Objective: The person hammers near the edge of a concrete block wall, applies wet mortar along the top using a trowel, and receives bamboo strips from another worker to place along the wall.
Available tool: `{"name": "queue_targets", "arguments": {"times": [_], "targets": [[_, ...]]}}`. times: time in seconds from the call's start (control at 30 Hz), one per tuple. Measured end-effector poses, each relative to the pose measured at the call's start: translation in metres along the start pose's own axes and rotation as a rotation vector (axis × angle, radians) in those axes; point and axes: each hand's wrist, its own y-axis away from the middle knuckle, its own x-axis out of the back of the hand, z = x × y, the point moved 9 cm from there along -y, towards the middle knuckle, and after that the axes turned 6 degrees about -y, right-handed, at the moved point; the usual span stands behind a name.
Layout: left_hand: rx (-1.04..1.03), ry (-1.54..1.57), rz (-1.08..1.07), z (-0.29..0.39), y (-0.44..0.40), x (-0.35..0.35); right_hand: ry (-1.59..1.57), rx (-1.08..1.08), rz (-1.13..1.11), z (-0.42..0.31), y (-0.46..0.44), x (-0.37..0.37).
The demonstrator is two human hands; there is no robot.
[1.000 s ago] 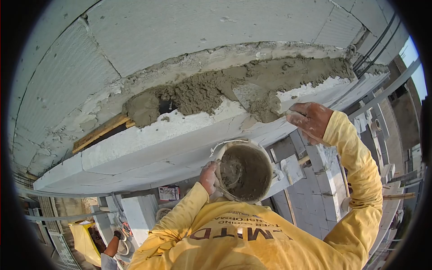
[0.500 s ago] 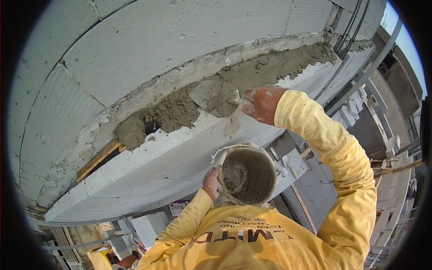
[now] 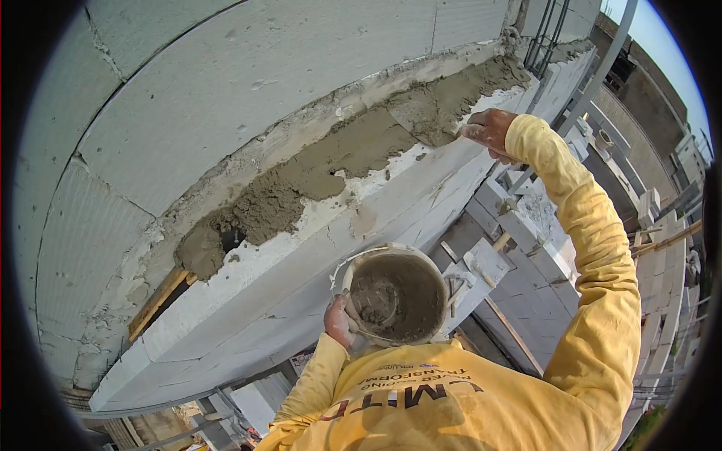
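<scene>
My right hand (image 3: 492,134) is closed at the near edge of the wall ledge, gripping a trowel (image 3: 423,122). Its mortar-smeared blade lies against the grey mortar bed (image 3: 342,154) along the ledge; the handle is hidden in my fist. Behind the blade the mortar looks smoother, while farther left it stays lumpy, with a dark gap. Close to my chest, my left hand (image 3: 340,322) clasps the side of a bucket (image 3: 427,284). Wet mortar (image 3: 380,301) coats its inside and bottom.
A tall wall of pale blocks (image 3: 248,83) rises behind the ledge. Wooden boards (image 3: 159,302) show in a slot at the left. Dark upright rods (image 3: 547,37) and a grey pole (image 3: 605,64) stand at the right. Stacked blocks (image 3: 526,225) lie below.
My right hand has drawn the trowel to the right along the mortar, leaving a flatter stretch behind. My left hand still holds the bucket. The view has shifted slightly.
</scene>
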Motion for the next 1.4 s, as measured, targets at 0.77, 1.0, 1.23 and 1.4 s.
{"name": "queue_targets", "arguments": {"times": [0.77,1.0,1.23,1.4], "targets": [[-0.009,-0.014,-0.044,-0.022,-0.014,-0.01,-0.552,-0.368,0.112,0.086,-0.004,-0.01],[0.081,-0.008,-0.128,-0.006,0.035,-0.068,-0.598,-0.34,0.144,0.102,0.035,-0.023],[0.015,-0.102,-0.143,-0.016,-0.015,-0.029,-0.832,-0.527,0.404,0.161,0.138,-0.071],[0.08,-0.166,-0.155,-0.02,-0.004,-0.086,-1.19,-0.53,0.551,0.191,0.172,-0.229]]}}
